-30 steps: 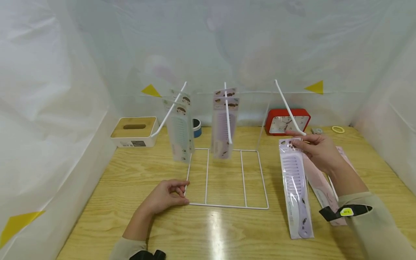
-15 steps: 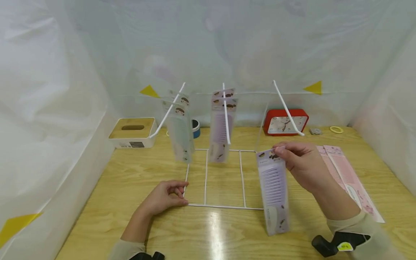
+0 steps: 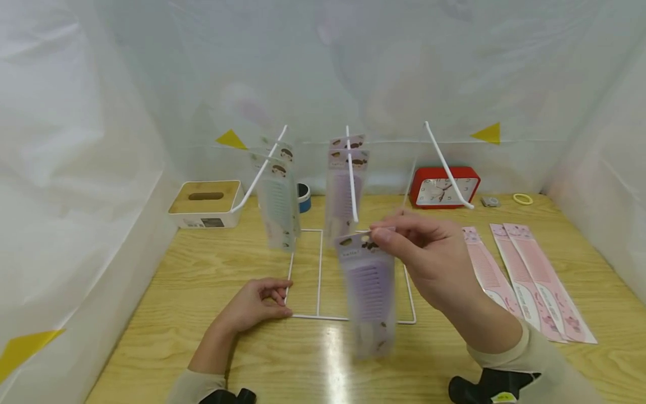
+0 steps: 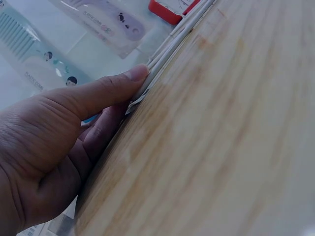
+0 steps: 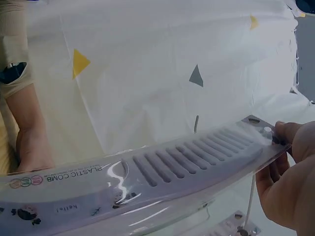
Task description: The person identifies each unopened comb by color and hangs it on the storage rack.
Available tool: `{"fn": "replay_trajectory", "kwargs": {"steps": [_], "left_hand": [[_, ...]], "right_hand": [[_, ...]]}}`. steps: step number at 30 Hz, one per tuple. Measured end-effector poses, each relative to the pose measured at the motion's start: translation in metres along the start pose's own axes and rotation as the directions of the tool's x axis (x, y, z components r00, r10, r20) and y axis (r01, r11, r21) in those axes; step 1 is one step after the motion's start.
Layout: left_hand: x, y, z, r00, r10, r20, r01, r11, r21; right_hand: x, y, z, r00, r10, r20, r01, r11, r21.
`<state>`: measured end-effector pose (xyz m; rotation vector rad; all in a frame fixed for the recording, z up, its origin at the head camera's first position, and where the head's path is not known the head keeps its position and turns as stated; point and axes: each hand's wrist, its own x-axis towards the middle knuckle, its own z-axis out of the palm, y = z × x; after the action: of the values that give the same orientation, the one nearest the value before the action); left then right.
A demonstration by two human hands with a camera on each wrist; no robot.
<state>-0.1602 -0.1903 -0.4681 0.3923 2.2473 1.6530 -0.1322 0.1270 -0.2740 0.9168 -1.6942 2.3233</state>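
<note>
My right hand (image 3: 434, 258) pinches the top corner of a packaged purple comb (image 3: 370, 297), which hangs down in front of the middle hook of a white wire rack (image 3: 353, 185). In the right wrist view the clear sleeve of the comb (image 5: 187, 167) stretches across the frame from my fingers. On the middle hook hang purple combs in packs (image 3: 337, 191); pale green ones (image 3: 277, 202) hang on the left hook. The right hook (image 3: 449, 168) carries nothing. My left hand (image 3: 257, 306) holds the front left corner of the rack's base, thumb on the wire (image 4: 157, 69) in the left wrist view.
Several pink packaged combs (image 3: 537, 275) lie on the table at the right. Along the back stand a tissue box (image 3: 206, 205), a blue and white roll (image 3: 304, 199) and a red clock (image 3: 444, 188). A yellow ring (image 3: 522, 199) lies at the back right.
My right hand has carried the purple comb leftward from the pink combs at the right to in front of the middle hook. My left hand has stayed on the rack's corner.
</note>
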Motion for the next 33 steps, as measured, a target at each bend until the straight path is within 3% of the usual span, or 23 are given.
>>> {"fn": "replay_trajectory", "kwargs": {"steps": [6, 13, 20, 24, 33], "left_hand": [[0.0, -0.001, 0.0, 1.0, -0.008, 0.004, 0.008, 1.0, -0.004], [0.0, -0.002, 0.001, 1.0, -0.015, 0.009, 0.015, 1.0, 0.015], [0.001, 0.0, 0.002, 1.0, -0.015, -0.01, 0.015, 1.0, 0.0], [0.002, 0.0, 0.001, 1.0, -0.021, -0.01, 0.021, 1.0, 0.003], [-0.001, 0.001, 0.001, 1.0, -0.026, -0.006, 0.026, 1.0, 0.0]], "right_hand": [[0.011, -0.005, 0.015, 0.99, 0.071, -0.124, -0.081, 0.993, -0.085], [0.013, 0.002, 0.01, 0.979, 0.124, -0.161, -0.142, 0.984, -0.103], [0.025, 0.012, 0.003, 0.966, 0.168, -0.197, -0.213, 0.948, -0.236], [0.035, 0.018, -0.001, 0.965, 0.156, -0.209, -0.211, 0.94, -0.27], [0.051, 0.03, -0.004, 0.969, 0.089, -0.232, -0.147, 0.958, -0.247]]}}
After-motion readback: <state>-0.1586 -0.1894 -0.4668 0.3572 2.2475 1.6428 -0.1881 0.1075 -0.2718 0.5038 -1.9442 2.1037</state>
